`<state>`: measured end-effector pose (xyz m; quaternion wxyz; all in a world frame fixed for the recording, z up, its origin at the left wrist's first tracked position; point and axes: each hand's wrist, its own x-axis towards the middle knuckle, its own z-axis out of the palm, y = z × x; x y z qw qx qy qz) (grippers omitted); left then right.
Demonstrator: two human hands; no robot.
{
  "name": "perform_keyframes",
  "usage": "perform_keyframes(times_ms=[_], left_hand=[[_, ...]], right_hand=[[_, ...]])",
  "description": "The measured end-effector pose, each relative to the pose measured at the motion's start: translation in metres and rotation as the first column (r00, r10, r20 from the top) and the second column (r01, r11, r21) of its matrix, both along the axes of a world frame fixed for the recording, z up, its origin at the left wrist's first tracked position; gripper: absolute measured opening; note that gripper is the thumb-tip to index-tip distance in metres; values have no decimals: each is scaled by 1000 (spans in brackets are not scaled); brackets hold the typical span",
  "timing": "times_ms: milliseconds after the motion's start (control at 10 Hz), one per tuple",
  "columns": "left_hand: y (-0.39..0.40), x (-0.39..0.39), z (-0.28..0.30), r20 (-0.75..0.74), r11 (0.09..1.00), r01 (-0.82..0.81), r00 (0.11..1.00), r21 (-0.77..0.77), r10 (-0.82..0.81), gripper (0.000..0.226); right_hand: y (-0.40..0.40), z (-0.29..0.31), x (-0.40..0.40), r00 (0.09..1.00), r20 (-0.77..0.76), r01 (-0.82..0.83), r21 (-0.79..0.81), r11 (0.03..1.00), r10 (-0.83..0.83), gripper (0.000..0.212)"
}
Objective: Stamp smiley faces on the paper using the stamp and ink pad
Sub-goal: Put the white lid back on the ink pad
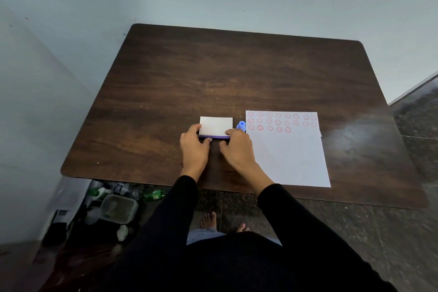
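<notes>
The ink pad (215,126), a flat box with a white lid and a purple base, lies near the middle of the brown table (213,73). My left hand (193,149) grips its left front corner, thumb on the front edge. My right hand (235,148) grips its right front corner. The lid appears closed. A small blue stamp (241,124) stands on the table between the ink pad and the paper, just beyond my right hand. The white paper (289,156) lies to the right, with rows of several red smiley faces (282,122) along its far end.
The table's front edge runs just behind my wrists. Under its left side the floor holds plastic bottles (154,195) and a clear container (118,207). Walls stand close at the left and the back. My bare feet (222,223) stand on the stone floor.
</notes>
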<state>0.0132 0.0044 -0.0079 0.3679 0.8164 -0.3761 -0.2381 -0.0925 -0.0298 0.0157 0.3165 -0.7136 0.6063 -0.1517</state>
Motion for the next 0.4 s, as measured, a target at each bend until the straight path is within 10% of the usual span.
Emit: perform_keyframes(times_ms=[400], left_hand=[[13,-22,7,235,995,41,970,88,-61,67]], right_hand=[[13,-5,-27,998,40,56,-318,947,-46,17]])
